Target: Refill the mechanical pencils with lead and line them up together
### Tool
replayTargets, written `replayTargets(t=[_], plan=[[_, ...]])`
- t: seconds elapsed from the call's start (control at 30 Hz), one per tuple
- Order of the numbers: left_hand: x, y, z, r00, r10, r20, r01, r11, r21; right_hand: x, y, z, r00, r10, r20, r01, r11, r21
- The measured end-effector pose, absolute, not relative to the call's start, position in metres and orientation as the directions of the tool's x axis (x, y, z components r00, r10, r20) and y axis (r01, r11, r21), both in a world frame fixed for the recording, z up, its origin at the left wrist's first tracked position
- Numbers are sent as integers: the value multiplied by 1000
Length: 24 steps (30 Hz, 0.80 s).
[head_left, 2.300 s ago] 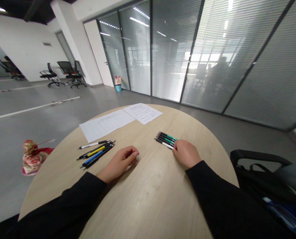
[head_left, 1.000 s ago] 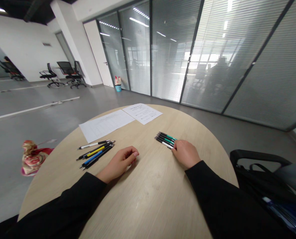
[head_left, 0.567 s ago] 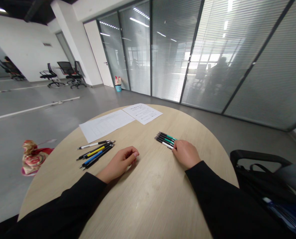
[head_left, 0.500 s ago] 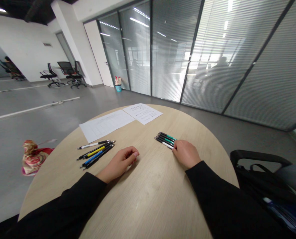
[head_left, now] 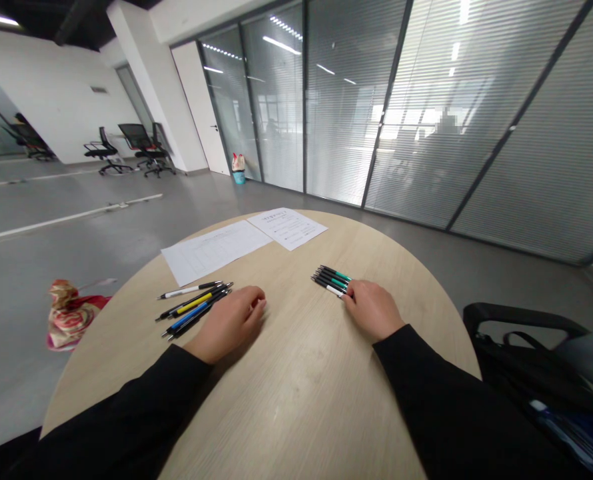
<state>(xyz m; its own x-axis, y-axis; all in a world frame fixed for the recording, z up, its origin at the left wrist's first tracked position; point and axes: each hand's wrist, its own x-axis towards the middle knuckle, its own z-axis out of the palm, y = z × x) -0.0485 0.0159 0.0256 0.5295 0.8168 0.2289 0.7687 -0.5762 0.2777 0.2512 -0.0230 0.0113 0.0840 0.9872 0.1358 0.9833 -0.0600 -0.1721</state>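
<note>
My right hand is at the near end of a row of pens, its fingers closed over their ends. The pens lie side by side on the tabletop, with black ends and green or white sections; the gripped ends are hidden. Empty and loosely curled, with a gap between thumb and forefinger, my left hand hovers by a loose pile of pens. In that pile are a yellow-and-black pen, a blue-and-black pen and several black ones, partly overlapping. A white-and-black pen lies just beyond them.
Two printed sheets, a left one and a right one, lie toward the far edge of the round wooden table. A black chair with a bag stands at the right. On the floor at left is a red-and-gold bag.
My left hand has moved left and slightly nearer the loose pile, now covering the ends of some pens. My right hand stays on the row of pens.
</note>
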Motion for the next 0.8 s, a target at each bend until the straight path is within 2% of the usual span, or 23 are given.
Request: replayTargets(t=[0.07,0.2,0.33,0.47,0.6,0.7,0.8], plan=[[-60,23,27,484,835,260,839,-528,133,249,-23,11,5,986,168,972,34,-231],[-77,34,29,408,886,219,913,-398,-92,242,-25,8,-219,955,198,890,279,-362],[-88,39,31,351,900,258,928,-297,-224,233,-28,4,-319,923,216,822,383,-421],[-104,45,29,264,924,277,955,-211,-208,228,-30,1,-331,918,219,799,396,-452],[-117,52,21,211,956,205,970,-179,-164,225,-30,-1,-331,921,204,794,389,-467],[-119,55,18,221,948,227,972,-194,-135,224,-30,-2,-339,918,204,792,396,-465],[-115,54,18,302,906,296,953,-288,-89,221,-32,-3,-338,916,215,793,400,-460]])
